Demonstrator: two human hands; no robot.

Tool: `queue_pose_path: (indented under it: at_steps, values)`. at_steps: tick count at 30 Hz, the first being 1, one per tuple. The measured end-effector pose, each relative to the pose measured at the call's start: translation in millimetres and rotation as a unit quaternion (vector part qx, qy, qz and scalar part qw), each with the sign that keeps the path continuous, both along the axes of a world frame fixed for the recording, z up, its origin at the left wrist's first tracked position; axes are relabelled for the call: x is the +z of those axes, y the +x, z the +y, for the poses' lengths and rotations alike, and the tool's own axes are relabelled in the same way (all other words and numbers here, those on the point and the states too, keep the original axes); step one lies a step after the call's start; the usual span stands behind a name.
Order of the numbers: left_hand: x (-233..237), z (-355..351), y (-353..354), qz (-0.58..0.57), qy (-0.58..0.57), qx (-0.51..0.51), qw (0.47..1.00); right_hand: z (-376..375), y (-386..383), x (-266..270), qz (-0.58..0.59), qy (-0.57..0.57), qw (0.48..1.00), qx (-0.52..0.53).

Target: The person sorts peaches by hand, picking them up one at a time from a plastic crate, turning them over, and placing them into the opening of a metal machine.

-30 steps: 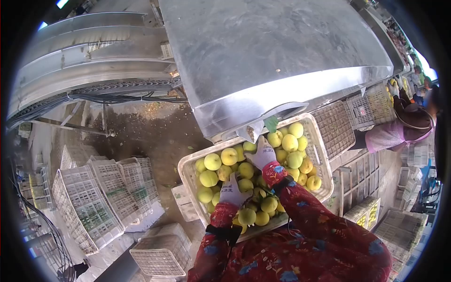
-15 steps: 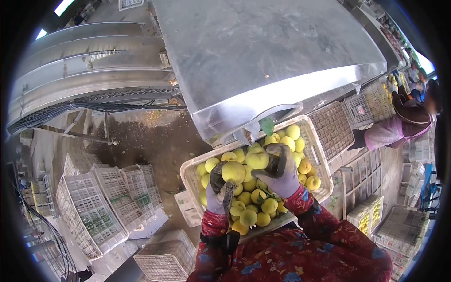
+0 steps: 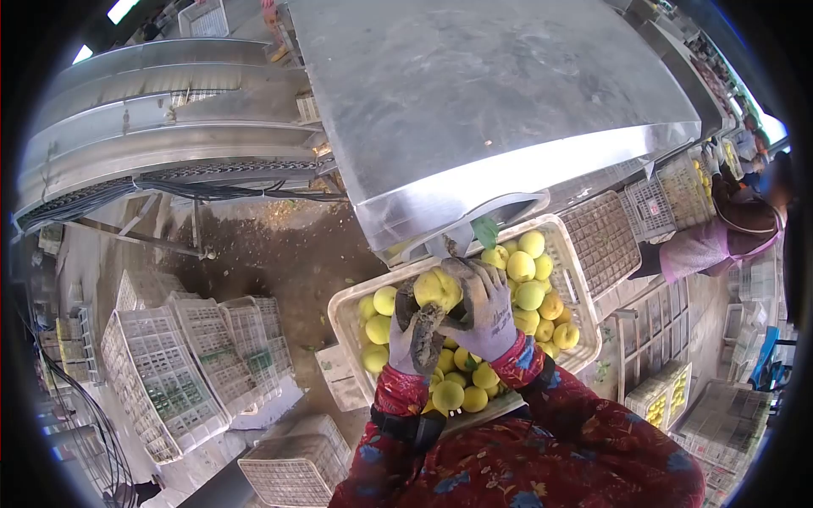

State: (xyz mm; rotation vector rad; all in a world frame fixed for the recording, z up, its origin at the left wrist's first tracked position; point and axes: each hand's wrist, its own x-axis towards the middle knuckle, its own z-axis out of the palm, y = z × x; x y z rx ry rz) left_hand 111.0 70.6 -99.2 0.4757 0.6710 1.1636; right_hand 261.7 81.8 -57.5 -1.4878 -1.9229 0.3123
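Observation:
Both my gloved hands are together over a plastic crate [image 3: 580,326] filled with yellow-green peaches [image 3: 521,267]. My left hand [image 3: 411,334] curls around one yellow peach [image 3: 438,289] from the left and below, its glove fingers dark with dirt. On the other side my right hand [image 3: 484,311] bends its fingers over the same peach, touching its right edge. My palms hide whatever lies directly beneath. A green leaf [image 3: 485,231] sticks up at the crate's far edge.
A metal machine housing [image 3: 508,93] stands just beyond the crate. Stacked crates [image 3: 182,372] are at left, and another crate [image 3: 301,466] is near my left elbow. An empty crate [image 3: 600,241] adjoins at right. A co-worker [image 3: 737,220] stands farther right beside more crates.
Half a second ago each hand was at a separate peach. Now they have come together around one peach, the right hand having moved left. The view has shifted slightly.

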Motion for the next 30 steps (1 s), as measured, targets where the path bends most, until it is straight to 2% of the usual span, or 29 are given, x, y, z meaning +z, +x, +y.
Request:
queue_pose_path:
  at_steps: [1, 3, 5, 6, 7, 8, 9, 10, 12, 13, 14, 15, 16, 18, 19, 20, 21, 22, 24, 27, 28, 30]
  values:
    - [-7.9, 3.8, 8.3, -0.046, -0.048, 0.026, 0.997, 2.3, -4.0, -6.2, -0.004, 0.009, 0.999, -0.034]
    - [-12.2, 6.5, -2.4, 0.002, -0.064, -0.001, 0.998, 16.5, 1.3, -8.8, -0.027, 0.016, 0.998, -0.050]
    - [2.0, 4.5, -17.4, 0.081, -0.019, 0.041, 0.996, 40.3, 8.6, -11.3, -0.047, -0.002, 0.996, -0.079]
    - [-31.9, -3.4, -38.4, 0.160, 0.033, 0.044, 0.986, 64.3, 13.7, -27.6, -0.100, -0.018, 0.991, -0.082]
    - [-40.3, -3.2, -49.1, 0.381, 0.049, 0.032, 0.923, 82.8, 14.7, -37.4, -0.152, -0.036, 0.984, -0.088]
    - [-46.2, -8.7, -58.5, 0.589, 0.086, -0.030, 0.803, 87.0, 20.5, -43.0, -0.125, -0.038, 0.989, -0.067]
    - [-37.1, -4.9, -59.5, 0.758, 0.121, -0.086, 0.635, 94.1, 25.4, -33.3, -0.100, -0.034, 0.993, -0.044]
    - [-47.3, -10.0, -55.7, 0.786, 0.112, -0.096, 0.601, 92.6, 29.5, -24.7, -0.075, -0.034, 0.996, -0.022]
    - [-77.1, -17.6, -45.9, 0.836, 0.097, -0.113, 0.528, 68.8, 30.6, -9.2, -0.043, 0.063, 0.994, -0.080]
    - [-83.1, -15.9, -49.2, 0.820, 0.101, -0.109, 0.552, 54.2, 30.8, -5.6, -0.026, 0.115, 0.987, -0.106]
    - [-87.7, -16.7, -57.6, 0.804, 0.104, -0.109, 0.575, 32.7, 33.1, -27.1, -0.053, 0.049, 0.995, -0.073]
    - [-89.6, -17.6, -64.4, 0.788, 0.107, -0.106, 0.597, 15.3, 26.0, -42.7, -0.111, -0.115, 0.987, -0.026]
    - [-88.2, -15.6, -67.4, 0.756, 0.072, -0.098, 0.643, 2.2, 17.9, -56.4, -0.165, -0.273, 0.947, 0.023]
    - [-82.0, -14.1, -74.0, 0.713, 0.079, -0.086, 0.691, -5.0, -2.9, -79.7, -0.227, -0.429, 0.872, 0.066]
    - [-77.0, -13.0, -73.5, 0.689, 0.082, -0.079, 0.716, -4.4, -2.5, -81.4, -0.208, -0.431, 0.875, 0.068]
    - [-69.3, -18.3, -75.4, 0.714, 0.121, -0.059, 0.687, -3.6, -1.5, -83.2, -0.188, -0.434, 0.878, 0.070]
    - [-66.2, -22.5, -76.0, 0.607, 0.087, -0.027, 0.790, -3.8, -1.7, -82.7, -0.167, -0.437, 0.881, 0.071]
    - [-63.4, -29.3, -77.4, 0.484, 0.049, 0.005, 0.874, -8.2, 2.4, -80.9, -0.097, -0.390, 0.912, 0.076]
    - [-60.7, -39.1, -77.9, 0.190, -0.001, 0.035, 0.981, -16.6, 17.0, -73.9, 0.041, -0.284, 0.954, 0.085]
    - [-41.9, -42.0, -51.5, 0.099, -0.024, 0.043, 0.994, -27.7, 11.6, -17.9, 0.123, -0.217, 0.967, 0.056]
    - [-32.8, -43.1, -44.1, 0.081, -0.049, 0.050, 0.994, -32.2, 8.1, -10.7, 0.110, -0.172, 0.979, 0.014]
    - [-18.9, -39.0, -35.0, 0.025, -0.073, 0.049, 0.996, -32.6, 8.2, 11.5, 0.150, -0.216, 0.964, -0.026]
